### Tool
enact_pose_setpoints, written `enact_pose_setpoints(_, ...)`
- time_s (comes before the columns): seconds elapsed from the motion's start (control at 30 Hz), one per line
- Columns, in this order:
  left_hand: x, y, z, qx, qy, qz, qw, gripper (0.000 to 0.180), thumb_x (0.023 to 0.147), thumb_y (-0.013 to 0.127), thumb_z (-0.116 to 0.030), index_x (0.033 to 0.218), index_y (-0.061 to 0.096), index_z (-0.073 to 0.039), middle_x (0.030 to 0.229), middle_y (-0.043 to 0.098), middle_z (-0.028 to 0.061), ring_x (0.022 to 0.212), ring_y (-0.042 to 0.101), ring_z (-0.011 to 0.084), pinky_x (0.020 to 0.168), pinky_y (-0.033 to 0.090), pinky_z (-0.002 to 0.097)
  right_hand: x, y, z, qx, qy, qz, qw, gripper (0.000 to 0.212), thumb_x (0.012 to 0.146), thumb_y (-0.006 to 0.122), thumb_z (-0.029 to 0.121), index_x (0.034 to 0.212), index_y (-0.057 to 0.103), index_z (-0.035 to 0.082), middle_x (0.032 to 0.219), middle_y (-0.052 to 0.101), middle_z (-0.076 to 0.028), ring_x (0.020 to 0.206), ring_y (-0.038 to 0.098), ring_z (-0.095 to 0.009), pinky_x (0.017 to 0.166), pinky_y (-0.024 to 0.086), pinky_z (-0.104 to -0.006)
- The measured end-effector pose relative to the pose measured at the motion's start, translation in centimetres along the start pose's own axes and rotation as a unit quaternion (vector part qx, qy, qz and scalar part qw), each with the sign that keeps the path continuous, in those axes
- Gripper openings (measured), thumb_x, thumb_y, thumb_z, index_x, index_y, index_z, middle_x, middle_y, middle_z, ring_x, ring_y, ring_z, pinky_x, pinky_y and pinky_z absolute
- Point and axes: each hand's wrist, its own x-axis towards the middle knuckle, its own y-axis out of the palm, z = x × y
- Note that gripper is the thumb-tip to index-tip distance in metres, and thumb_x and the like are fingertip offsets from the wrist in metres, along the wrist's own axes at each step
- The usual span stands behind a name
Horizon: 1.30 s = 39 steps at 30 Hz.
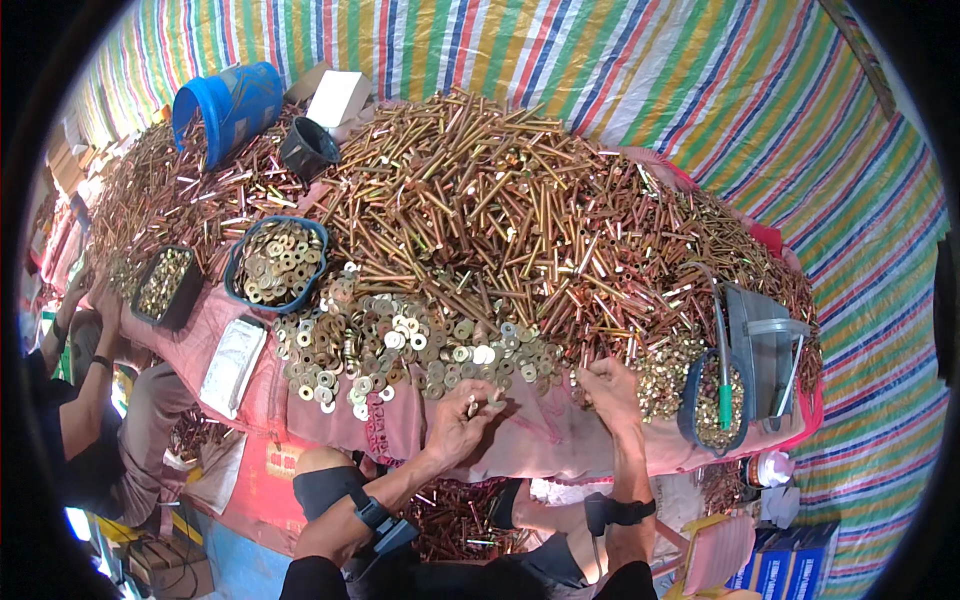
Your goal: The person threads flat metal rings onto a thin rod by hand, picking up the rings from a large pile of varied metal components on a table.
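My left hand [462, 422] is over the cloth's front part, thumb and fingers drawn together. A small metal piece shows at its fingers, too small to name. To its right, my right hand [612, 392] is closed in a pinch at the edge of the metal pile; what it holds is hidden. Loose flat washers [400, 340] are spread just beyond my left hand. A large heap of brassy metal rods or tubes [500, 210] rises behind both hands. Small nut-like pieces [665, 375] lie beside my right hand.
A blue tub [325, 262] holds washers, and a dark tub [690, 420] at right holds small pieces under a green-handled tool [725, 400]. A grey scoop [765, 345] stands beside it. A blue bucket [215, 115] lies tipped at far left. Another person's arm [85, 400] reaches in.
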Motion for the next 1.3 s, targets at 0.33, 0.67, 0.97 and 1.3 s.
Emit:
enact_pose_setpoints(0.33, 0.0, -0.1, 0.3, -0.035, -0.031, 0.012, 0.999, 0.016, 0.096, 0.072, -0.003, 0.112, 0.076, -0.003, 0.109, 0.070, 0.0083, 0.104, 0.066, 0.0207, 0.092, 0.051, 0.0336, -2.7, 5.4, 2.8, 0.401, 0.001, 0.169, 0.900, 0.023, 0.095, 0.074, -0.001, 0.114, 0.062, 0.000, 0.103, 0.074, -0.019, 0.084, 0.078, -0.024, 0.067, 0.065, -0.0281)
enact_pose_setpoints(0.67, 0.0, -0.2, 0.4, -0.047, -0.033, 0.018, 0.998, 0.019, 0.097, 0.071, -0.002, 0.115, 0.075, -0.002, 0.111, 0.070, 0.0083, 0.105, 0.065, 0.0197, 0.095, 0.050, 0.0335, -4.0, 4.4, 3.9, 0.043, -0.053, 0.146, 0.987, 0.054, 0.094, 0.079, 0.007, 0.143, 0.056, 0.001, 0.097, 0.075, -0.011, 0.086, 0.070, -0.014, 0.077, 0.057, -0.0279)
enact_pose_setpoints(0.97, 0.1, 0.0, 0.3, -0.026, 0.001, 0.014, 1.000, 0.021, 0.093, 0.073, 0.001, 0.114, 0.075, -0.003, 0.109, 0.072, 0.0103, 0.100, 0.068, 0.0240, 0.088, 0.053, 0.0351, -4.6, 7.0, 6.0, 0.280, -0.179, 0.079, 0.940, 0.071, 0.099, 0.074, 0.007, 0.159, 0.035, -0.002, 0.119, 0.069, -0.016, 0.105, 0.069, -0.019, 0.092, 0.059, -0.0321)
enact_pose_setpoints(1.3, 0.0, -0.1, -0.1, -0.041, -0.029, 0.033, 0.998, 0.030, 0.094, 0.070, 0.004, 0.123, 0.073, -0.003, 0.112, 0.072, 0.0135, 0.104, 0.068, 0.0268, 0.092, 0.053, 0.0355, -5.2, 6.9, 7.9, 0.004, -0.375, -0.018, 0.927, 0.053, 0.089, 0.081, 0.005, 0.138, 0.061, 0.000, 0.113, 0.074, -0.018, 0.094, 0.075, -0.025, 0.081, 0.060, -0.0347)
